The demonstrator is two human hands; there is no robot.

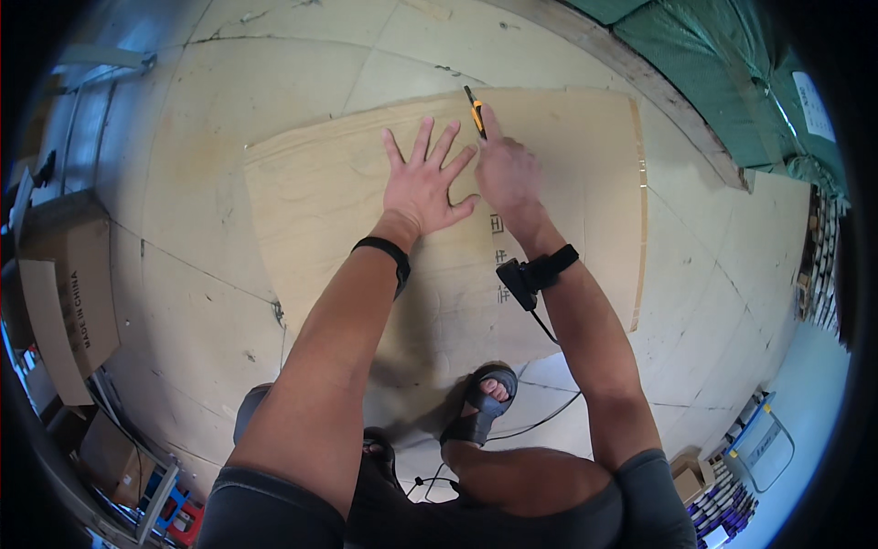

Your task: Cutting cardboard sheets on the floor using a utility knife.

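A flat sheet of brown cardboard (320, 210) lies on the floor in front of me. My left hand (422, 188) presses flat on it, fingers spread wide. Just to its right, my right hand (508, 174) is wrapped round an orange and black utility knife (476, 114), with the index finger stretched along it. The knife's tip points away from me, at the sheet's far edge. Whether the blade touches the cardboard I cannot tell. Dark printed characters run down the sheet below my right hand.
Pale floor tiles (183, 274) surround the sheet. A green-covered stack (704, 82) on a wooden base stands at the far right. To the left is an open cardboard box (78, 293). My sandalled foot (485, 398) is by the near edge, where a black cable (540, 423) trails.
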